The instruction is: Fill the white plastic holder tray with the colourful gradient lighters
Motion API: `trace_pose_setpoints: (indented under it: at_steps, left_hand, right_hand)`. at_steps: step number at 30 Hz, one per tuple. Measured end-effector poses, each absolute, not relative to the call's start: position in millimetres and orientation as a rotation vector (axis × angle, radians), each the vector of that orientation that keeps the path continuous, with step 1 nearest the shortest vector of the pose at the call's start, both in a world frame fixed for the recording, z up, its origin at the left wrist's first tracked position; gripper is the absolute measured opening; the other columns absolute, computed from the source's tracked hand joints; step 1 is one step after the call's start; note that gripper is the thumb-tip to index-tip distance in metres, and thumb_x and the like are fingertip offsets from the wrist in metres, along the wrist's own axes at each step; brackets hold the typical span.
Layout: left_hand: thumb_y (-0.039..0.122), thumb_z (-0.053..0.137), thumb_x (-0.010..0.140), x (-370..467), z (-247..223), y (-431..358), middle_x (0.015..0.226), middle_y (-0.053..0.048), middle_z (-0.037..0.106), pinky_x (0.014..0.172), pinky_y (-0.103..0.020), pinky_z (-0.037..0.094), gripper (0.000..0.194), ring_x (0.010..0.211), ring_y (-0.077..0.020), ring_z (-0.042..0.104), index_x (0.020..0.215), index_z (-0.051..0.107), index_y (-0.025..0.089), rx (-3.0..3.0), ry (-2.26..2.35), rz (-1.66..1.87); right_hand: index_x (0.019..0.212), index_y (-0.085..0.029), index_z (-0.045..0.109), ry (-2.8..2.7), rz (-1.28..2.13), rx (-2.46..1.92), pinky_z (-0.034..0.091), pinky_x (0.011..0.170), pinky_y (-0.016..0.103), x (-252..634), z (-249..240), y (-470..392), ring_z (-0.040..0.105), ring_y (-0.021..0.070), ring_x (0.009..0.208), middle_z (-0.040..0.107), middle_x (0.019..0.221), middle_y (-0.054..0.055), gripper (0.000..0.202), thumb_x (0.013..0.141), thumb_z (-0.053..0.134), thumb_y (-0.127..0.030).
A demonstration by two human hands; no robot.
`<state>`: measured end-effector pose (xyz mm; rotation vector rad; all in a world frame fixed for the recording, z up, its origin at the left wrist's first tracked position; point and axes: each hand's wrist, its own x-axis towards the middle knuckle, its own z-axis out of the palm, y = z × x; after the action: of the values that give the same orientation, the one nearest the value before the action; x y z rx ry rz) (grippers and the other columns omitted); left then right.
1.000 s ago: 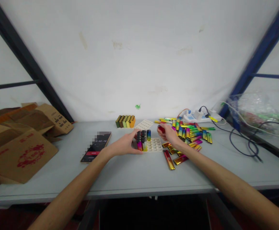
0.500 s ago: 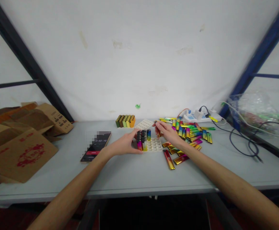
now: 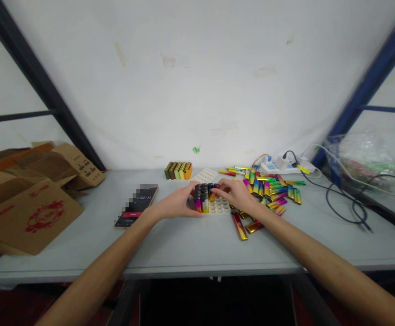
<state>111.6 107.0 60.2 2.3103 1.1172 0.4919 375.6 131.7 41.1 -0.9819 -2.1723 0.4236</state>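
Note:
A white tray [image 3: 220, 208] with rows of round holes lies on the table. Upright lighters [image 3: 202, 203] with dark tops and shiny pink, yellow and blue bodies fill its left end. My left hand [image 3: 176, 203] is curled around that end, thumb in front and fingers behind. Over the tray's middle, my right hand [image 3: 235, 193] pinches a red-gold lighter [image 3: 212, 197], right beside the standing rows. The fingers partly cover this lighter, and I cannot tell how deep it sits in a hole. Loose metallic lighters [image 3: 240, 226] lie to the right.
Behind stand a block of gold and green lighters [image 3: 179, 171] and a second white tray [image 3: 205, 174]. A phone [image 3: 137, 206] and cardboard boxes [image 3: 44, 217] are at left. At right are a power strip [image 3: 284, 166], black cables [image 3: 345, 217] and clear plastic wrap [image 3: 363, 149].
My right hand has moved left and down, carrying a lighter from beyond the tray to its back middle rows. My left hand stays at the tray's left end.

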Motion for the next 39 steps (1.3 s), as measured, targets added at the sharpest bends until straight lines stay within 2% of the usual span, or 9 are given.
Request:
trace_pose_setpoints:
  at_steps: [7, 13, 18, 22, 24, 27, 32, 35, 39]
  left_hand:
    - [0.050, 0.085, 0.073, 112.3, 60.2, 106.7, 0.124, -0.010, 0.068, 0.089, -0.037, 0.052, 0.083, 0.108, -0.0303, 0.067, 0.138, 0.044, 0.022, 2.299, 1.127, 0.492]
    - [0.047, 0.085, 0.073, 112.9, 61.8, 106.2, 0.128, -0.010, 0.067, 0.093, -0.038, 0.051, 0.082, 0.112, -0.0300, 0.066, 0.139, 0.044, 0.022, 2.297, 1.104, 0.492]
    - [0.049, 0.086, 0.071, 111.6, 60.4, 107.6, 0.131, -0.011, 0.068, 0.097, -0.040, 0.051, 0.084, 0.117, -0.0322, 0.066, 0.140, 0.045, 0.022, 2.307, 1.119, 0.497]
    - [0.051, 0.085, 0.071, 113.3, 62.8, 106.3, 0.135, -0.012, 0.066, 0.100, -0.040, 0.050, 0.086, 0.120, -0.0325, 0.065, 0.141, 0.044, 0.022, 2.308, 1.146, 0.478]
    - [0.052, 0.085, 0.070, 114.1, 63.8, 105.4, 0.134, -0.012, 0.067, 0.101, -0.041, 0.050, 0.087, 0.119, -0.0329, 0.065, 0.141, 0.044, 0.022, 2.306, 1.169, 0.469]
    - [0.053, 0.085, 0.070, 114.3, 63.0, 105.1, 0.131, -0.012, 0.068, 0.100, -0.041, 0.050, 0.090, 0.117, -0.0334, 0.066, 0.143, 0.043, 0.020, 2.305, 1.205, 0.459]
    - [0.055, 0.085, 0.070, 113.3, 60.0, 106.1, 0.131, -0.014, 0.067, 0.098, -0.041, 0.052, 0.092, 0.115, -0.0336, 0.066, 0.144, 0.041, 0.020, 2.314, 1.214, 0.457]
    - [0.054, 0.085, 0.070, 114.3, 61.5, 105.2, 0.129, -0.014, 0.068, 0.096, -0.041, 0.052, 0.089, 0.114, -0.0331, 0.067, 0.142, 0.043, 0.020, 2.307, 1.210, 0.459]
    - [0.054, 0.085, 0.070, 116.4, 65.4, 103.1, 0.125, -0.012, 0.069, 0.094, -0.040, 0.053, 0.087, 0.109, -0.0321, 0.068, 0.139, 0.045, 0.020, 2.292, 1.210, 0.453]
  right_hand:
    - [0.094, -0.018, 0.069, -2.396, 0.284, -0.964, 0.039, 0.062, 0.025, 380.7, 47.4, 135.2, 0.063, 0.0159, 0.064, 0.073, 0.077, 0.003, 0.024, 0.101, 0.063, -0.040]
    - [0.082, -0.016, 0.068, -2.409, 0.182, -1.193, 0.032, 0.057, 0.025, 364.8, 43.7, 133.7, 0.058, 0.0147, 0.059, 0.070, 0.070, 0.004, 0.037, 0.101, 0.062, -0.047]
    - [0.079, -0.018, 0.069, -2.407, 0.254, -1.073, 0.033, 0.058, 0.025, 374.9, 44.0, 138.1, 0.057, 0.0132, 0.059, 0.070, 0.069, 0.002, 0.042, 0.098, 0.063, -0.054]
    - [0.075, -0.018, 0.068, -2.285, 0.126, -1.156, 0.038, 0.062, 0.027, 407.4, 48.0, 157.4, 0.059, 0.0159, 0.061, 0.068, 0.068, 0.004, 0.057, 0.107, 0.040, -0.057]
    - [0.085, -0.017, 0.071, -2.226, 0.002, -1.275, 0.045, 0.070, 0.029, 426.1, 45.9, 173.1, 0.065, 0.0196, 0.071, 0.072, 0.077, 0.008, 0.055, 0.108, 0.036, -0.053]
    - [0.120, -0.010, 0.068, -2.272, -0.146, -1.417, 0.048, 0.097, 0.035, 449.1, 36.1, 198.2, 0.067, 0.0279, 0.108, 0.072, 0.117, 0.019, 0.052, 0.106, 0.040, -0.051]
    - [0.155, -0.008, 0.044, -2.389, -0.156, -1.680, 0.026, 0.124, 0.050, 458.1, 16.6, 222.5, 0.037, 0.0336, 0.151, 0.040, 0.162, 0.021, 0.079, 0.103, 0.028, -0.065]
    - [0.163, -0.013, 0.032, -2.490, -0.056, -1.741, 0.012, 0.127, 0.059, 452.9, 10.6, 226.8, 0.024, 0.0340, 0.157, 0.026, 0.170, 0.017, 0.092, 0.098, 0.023, -0.077]
    - [0.165, -0.014, 0.027, -2.480, -0.028, -1.838, 0.011, 0.127, 0.061, 450.4, 8.0, 230.7, 0.023, 0.0337, 0.158, 0.024, 0.170, 0.019, 0.096, 0.096, 0.019, -0.081]
